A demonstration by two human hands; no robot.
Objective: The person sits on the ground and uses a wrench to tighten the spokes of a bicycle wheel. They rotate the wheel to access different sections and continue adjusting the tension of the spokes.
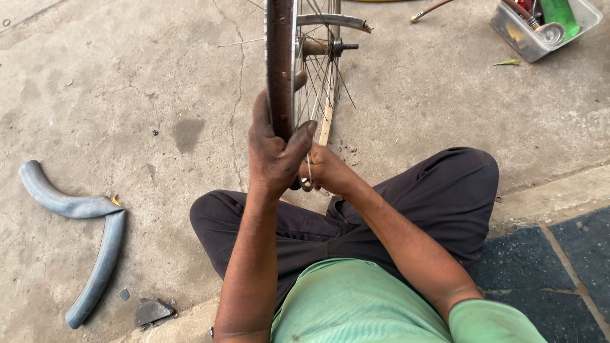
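Observation:
A bicycle wheel (pixel 280 57) stands upright on edge in front of me, with a rusty brown rim, thin spokes and a hub with an axle (pixel 324 46). My left hand (pixel 273 149) is wrapped around the near part of the rim, thumb on the right side. My right hand (pixel 324 170) sits just behind the rim near its lowest part, fingers closed at the spokes; what it pinches is hidden. I sit cross-legged in dark trousers and a green shirt.
A grey inner tube (pixel 79 222) lies curved on the concrete floor at the left, with a small dark scrap (pixel 151 311) below it. A clear plastic box of tools (pixel 545 25) stands at the top right. A raised kerb and dark tiles (pixel 559 254) lie on the right.

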